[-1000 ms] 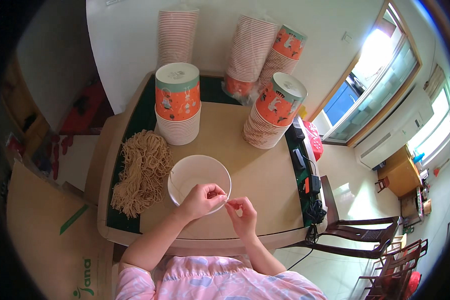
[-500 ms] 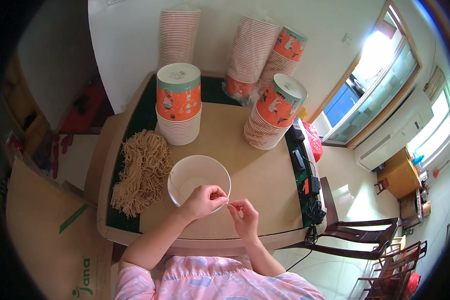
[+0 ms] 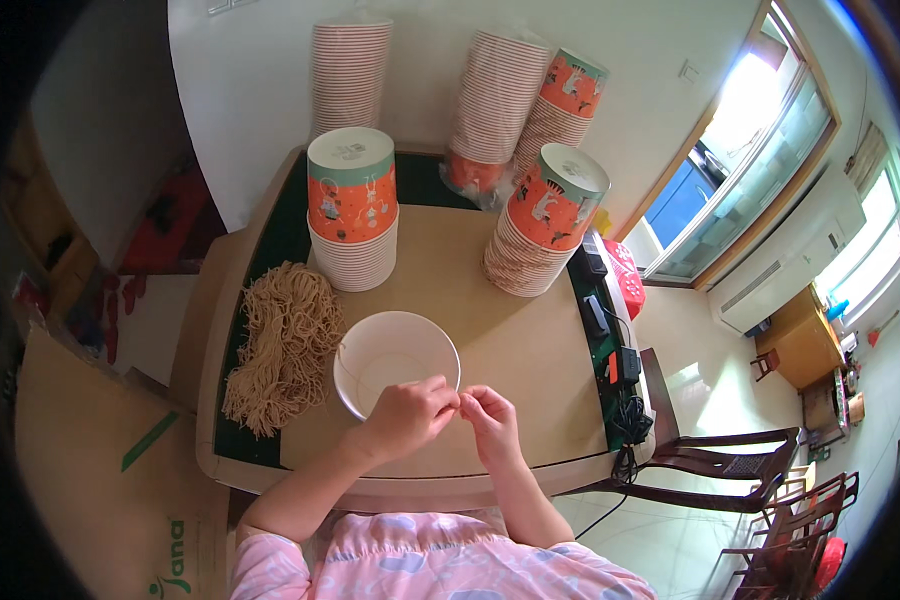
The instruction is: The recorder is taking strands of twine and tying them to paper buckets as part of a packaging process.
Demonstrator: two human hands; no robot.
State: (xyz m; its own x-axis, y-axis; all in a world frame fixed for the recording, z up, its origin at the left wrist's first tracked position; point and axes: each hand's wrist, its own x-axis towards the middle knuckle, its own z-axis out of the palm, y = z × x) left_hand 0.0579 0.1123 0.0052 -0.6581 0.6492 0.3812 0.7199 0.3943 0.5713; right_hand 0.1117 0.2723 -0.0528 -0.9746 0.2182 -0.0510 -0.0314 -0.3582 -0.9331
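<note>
Near the front of the table stands a white paper tub (image 3: 380,340) with its mouth up. A thin tan string (image 3: 343,349) hangs over its left rim and runs down inside. My left hand (image 3: 410,415) is in a pinch over the tub's front right rim, holding the string, which is mostly hidden by the fingers. Fingertip to fingertip with it, my right hand (image 3: 490,420) pinches at the same spot, just right of the tub. A loose heap of tan string (image 3: 285,345) lies left of the tub.
Behind the tub stand two upside-down stacks of orange and green paper tubs, a left stack (image 3: 352,200) and a right stack (image 3: 548,215). Plastic-wrapped stacks (image 3: 495,95) line the wall. Black adapters and cables (image 3: 625,370) run along the right edge. A wooden chair (image 3: 720,465) stands right.
My right hand has risen slightly and its fingers have closed in against my left fingertips. My left hand has turned a little, its back now more toward view. The head view has shifted slightly.
</note>
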